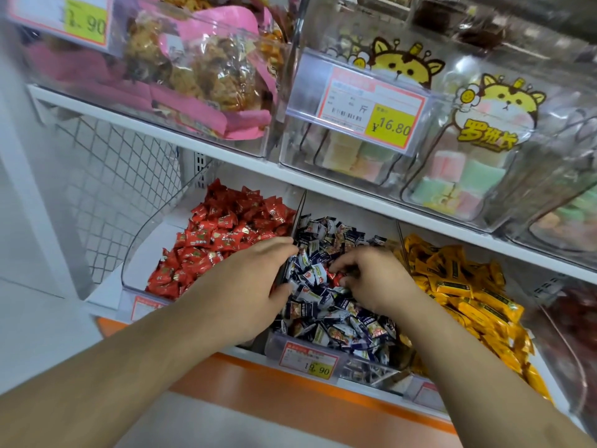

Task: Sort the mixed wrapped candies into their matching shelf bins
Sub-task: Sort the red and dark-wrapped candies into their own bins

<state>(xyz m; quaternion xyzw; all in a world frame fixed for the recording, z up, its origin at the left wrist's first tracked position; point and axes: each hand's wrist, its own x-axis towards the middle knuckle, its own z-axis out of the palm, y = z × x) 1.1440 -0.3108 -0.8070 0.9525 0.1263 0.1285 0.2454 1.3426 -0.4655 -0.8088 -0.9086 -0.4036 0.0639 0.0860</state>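
Three clear bins sit side by side on the lower shelf. The left bin (135, 263) holds red wrapped candies (223, 234). The middle bin (290, 345) holds navy-and-white wrapped candies (326, 302). The right bin holds yellow wrapped candies (458, 286). A stray red candy (334, 275) lies among the navy ones. My right hand (371, 276) is in the middle bin, fingers curled around that red candy. My left hand (248, 279) rests on the clear divider between the red and navy bins, fingers relaxed over the navy candies.
Above, a white shelf (181, 137) carries clear bins of pink-wrapped snacks (206, 76) and pastel marshmallow packs (452, 176). Price tags (365, 108) hang on the bin fronts. A wire mesh panel (106, 195) stands at the left. An orange strip (290, 392) runs below the lower shelf.
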